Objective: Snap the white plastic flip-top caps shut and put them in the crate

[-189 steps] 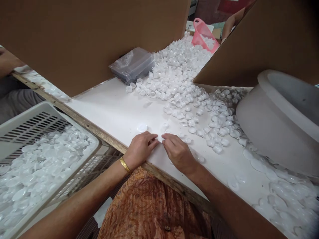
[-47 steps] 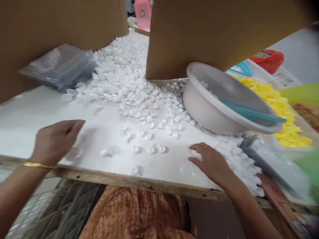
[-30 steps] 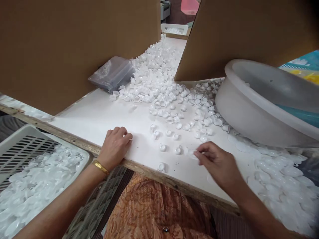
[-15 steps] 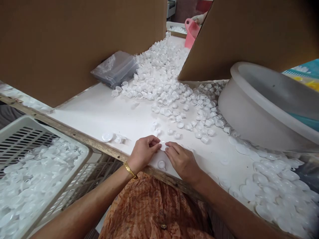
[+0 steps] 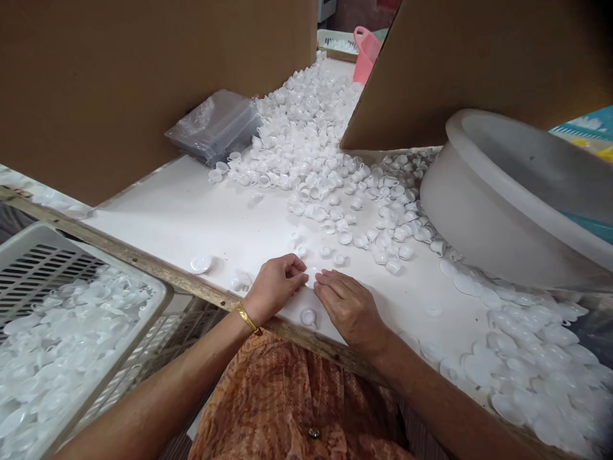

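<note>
A small white toy saucer (image 5: 311, 276) is pinched between my two hands, just above the table near its front edge. My left hand (image 5: 278, 284) grips its left rim with thumb and fingers. On the opposite rim, my right hand (image 5: 347, 306) has its fingertips closed. A tiny white toy cup (image 5: 308, 317) lies on the tabletop below my hands. Several more little cups (image 5: 340, 260) are scattered just beyond. To the left sit a white saucer (image 5: 202, 263) and a white piece (image 5: 241, 281) whose shape is hard to make out.
A large heap of white cups (image 5: 311, 147) stretches back between two cardboard sheets (image 5: 158, 76). A grey tub (image 5: 479, 211) stands at right, above a pile of saucers (image 5: 531, 351). A filled plastic basket (image 5: 163, 300) is at left. Clear plastic bags (image 5: 215, 128) and a pink scoop (image 5: 366, 54) lie farther back.
My view has shifted slightly. Both hands keep hold of the saucer in nearly the same place. The other person's hand at the pink scoop is no longer visible.
</note>
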